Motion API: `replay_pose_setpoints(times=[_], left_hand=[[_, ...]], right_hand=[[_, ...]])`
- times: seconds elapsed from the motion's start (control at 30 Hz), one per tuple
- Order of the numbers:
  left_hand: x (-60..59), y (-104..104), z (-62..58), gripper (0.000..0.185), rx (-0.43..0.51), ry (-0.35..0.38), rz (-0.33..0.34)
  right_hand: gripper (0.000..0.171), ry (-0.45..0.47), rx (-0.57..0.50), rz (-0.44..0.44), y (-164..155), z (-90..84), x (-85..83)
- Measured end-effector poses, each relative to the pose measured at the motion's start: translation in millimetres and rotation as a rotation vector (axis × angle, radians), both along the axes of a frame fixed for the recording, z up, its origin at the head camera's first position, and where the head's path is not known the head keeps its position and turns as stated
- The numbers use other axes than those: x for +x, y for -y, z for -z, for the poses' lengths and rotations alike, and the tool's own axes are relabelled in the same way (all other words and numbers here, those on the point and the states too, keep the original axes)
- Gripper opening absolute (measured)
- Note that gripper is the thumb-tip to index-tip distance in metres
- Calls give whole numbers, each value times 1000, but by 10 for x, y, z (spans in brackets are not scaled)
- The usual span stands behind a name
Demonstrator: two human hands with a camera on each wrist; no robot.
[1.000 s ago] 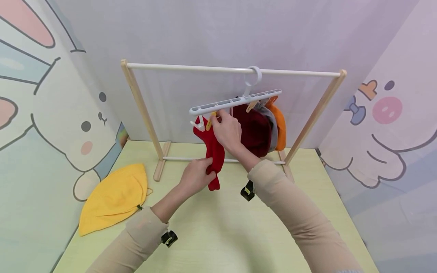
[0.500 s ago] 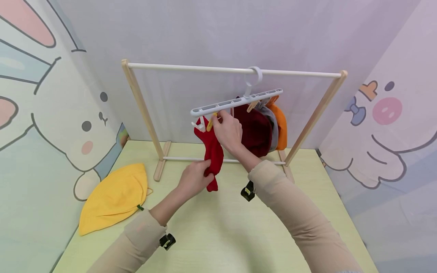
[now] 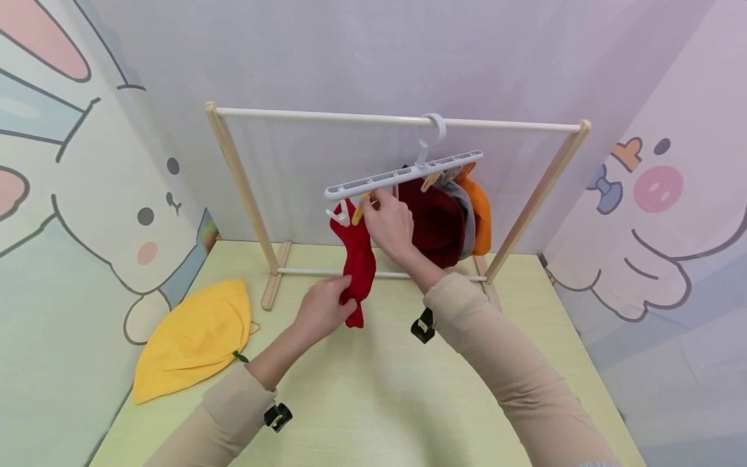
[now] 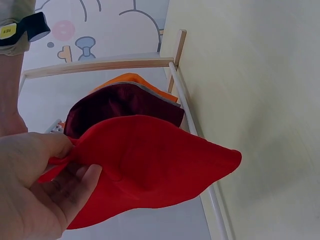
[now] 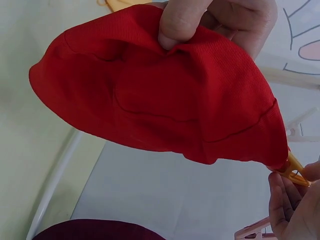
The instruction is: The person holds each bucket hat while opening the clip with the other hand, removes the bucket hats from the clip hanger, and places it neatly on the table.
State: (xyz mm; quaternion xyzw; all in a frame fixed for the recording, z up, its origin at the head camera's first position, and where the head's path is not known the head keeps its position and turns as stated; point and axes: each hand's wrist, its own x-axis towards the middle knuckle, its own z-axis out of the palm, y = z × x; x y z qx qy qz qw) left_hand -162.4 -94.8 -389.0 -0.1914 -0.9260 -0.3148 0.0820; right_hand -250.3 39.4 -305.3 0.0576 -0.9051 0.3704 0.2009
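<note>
Pegging the red hat (image 3: pixel 356 259) onto the white hanger (image 3: pixel 403 174): my left hand (image 3: pixel 320 310) pinches its lower edge taut, my right hand (image 3: pixel 388 220) squeezes the yellow clip (image 3: pixel 360 209) at its top. Next, I judge, the clip must bite cloth squarely.

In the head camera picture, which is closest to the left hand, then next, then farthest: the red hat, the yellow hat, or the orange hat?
1. Red hat: nearest, the left hand grips its lower edge.
2. Yellow hat: next, lying on the table to the hand's left.
3. Orange hat: farthest, hanging at the right end of the white clip hanger, behind the dark red and grey hats.
</note>
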Motion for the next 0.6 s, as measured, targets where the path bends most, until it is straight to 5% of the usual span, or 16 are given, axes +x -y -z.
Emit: replay_pose_setpoints(times=[0.6], left_hand=[[17,48,34,8,-54,-35,19]], right_hand=[[20,42,-16,-18,-15,-7,-2]])
